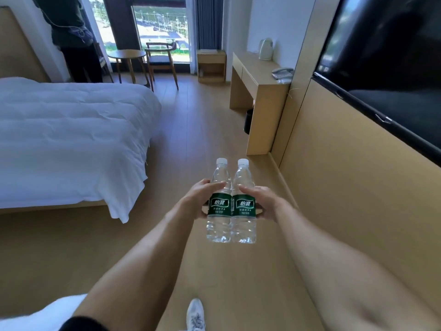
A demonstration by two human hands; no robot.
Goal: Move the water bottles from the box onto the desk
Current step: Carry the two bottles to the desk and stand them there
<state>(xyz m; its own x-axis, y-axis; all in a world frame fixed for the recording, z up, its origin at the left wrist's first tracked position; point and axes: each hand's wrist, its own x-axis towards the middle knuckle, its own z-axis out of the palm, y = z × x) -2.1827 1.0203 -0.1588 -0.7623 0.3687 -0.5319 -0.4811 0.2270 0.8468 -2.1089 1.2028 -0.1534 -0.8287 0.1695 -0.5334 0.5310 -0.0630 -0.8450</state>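
On the far left the bed fills that side of the room, its white cover hanging over the near corner, and a round side table and chair stand by the far window. Coming toward the middle, the left hand wraps the left bottle at its green label, thumb laid across the front above the label; the grip is closed round the body. Touching it on the right is the right bottle, held the same way by the right hand. Both bottles are upright, white caps on, carried side by side in the air above the wooden floor, well short of the table that stands far off against the right wall with a kettle and a telephone on it. They look full, so each should have some weight, and thin clear plastic like this probably gives under a squeeze and may be slick; the labelled waist seems the surest place to hold, firmly without crushing. The box is not in view. On the right wall hangs a dark television.
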